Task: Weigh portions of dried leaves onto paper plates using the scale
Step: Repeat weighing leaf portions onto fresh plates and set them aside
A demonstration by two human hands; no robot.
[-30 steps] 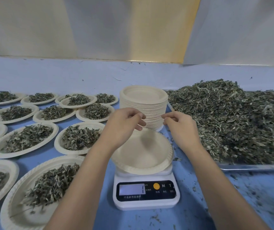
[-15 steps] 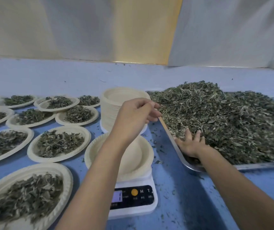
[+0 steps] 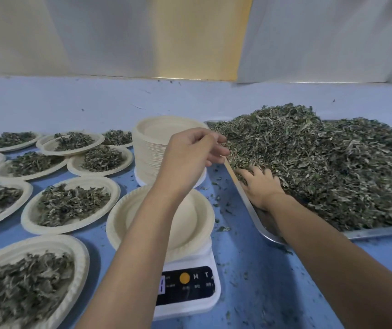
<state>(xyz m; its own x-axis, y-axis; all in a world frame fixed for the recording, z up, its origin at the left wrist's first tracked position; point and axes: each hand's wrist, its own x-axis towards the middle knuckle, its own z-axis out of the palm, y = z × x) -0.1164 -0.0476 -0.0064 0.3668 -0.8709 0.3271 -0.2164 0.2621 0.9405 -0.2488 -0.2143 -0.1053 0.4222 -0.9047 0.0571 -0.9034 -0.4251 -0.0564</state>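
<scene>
Dried leaves [image 3: 320, 162] lie heaped on a metal tray [image 3: 368, 231] at the right of the blue table [image 3: 249, 281]. The right hand [image 3: 261, 186] is pushed into the near left corner of the heap, fingers spread and flat, the tips partly buried in the leaves. The left hand [image 3: 190, 157] hangs in the air in front of the stack of paper plates [image 3: 152, 148], its fingers loosely curled and gripping nothing that I can see. Its forearm crosses over a bare paper plate [image 3: 119, 224] that sits on the white scale [image 3: 190, 288], just beside the tray's left rim. The scale's display is mostly hidden behind the arm. To the left, filled plates [image 3: 69, 205] of leaves are spread over the table in rows, some rims overlapping. Loose leaf crumbs dot the blue surface around the scale.
</scene>
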